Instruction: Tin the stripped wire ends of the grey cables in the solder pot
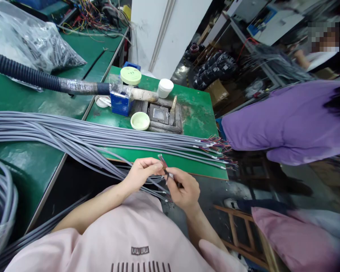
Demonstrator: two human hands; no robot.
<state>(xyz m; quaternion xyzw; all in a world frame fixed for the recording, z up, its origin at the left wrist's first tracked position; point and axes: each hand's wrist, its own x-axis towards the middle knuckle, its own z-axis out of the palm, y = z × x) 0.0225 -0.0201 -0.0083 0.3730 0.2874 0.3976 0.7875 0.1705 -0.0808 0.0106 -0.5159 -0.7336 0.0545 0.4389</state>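
Close in front of my body, both hands meet at the stripped end of a cable, whose thin coloured wires (162, 160) fan upward with pale tips. My left hand (144, 172) is closed, thumb and forefinger pinching at the wires. Just to its right, my right hand (184, 187) is closed around the lower part of the same wires, with something small and dark by its fingers. A few more grey cable ends (163, 192) hang below the hands. Beyond them a thick bundle of grey cables (147, 136) lies across the green table, its stripped coloured ends (215, 145) to the right.
A square metal pot (160, 114) in a grimy frame sits behind the bundle, beside a light green dish (140, 121), a white lidded tub (164, 88) and a blue box (120, 104). A corrugated hose (31, 73) reaches it. At right stands a person in purple (286, 121).
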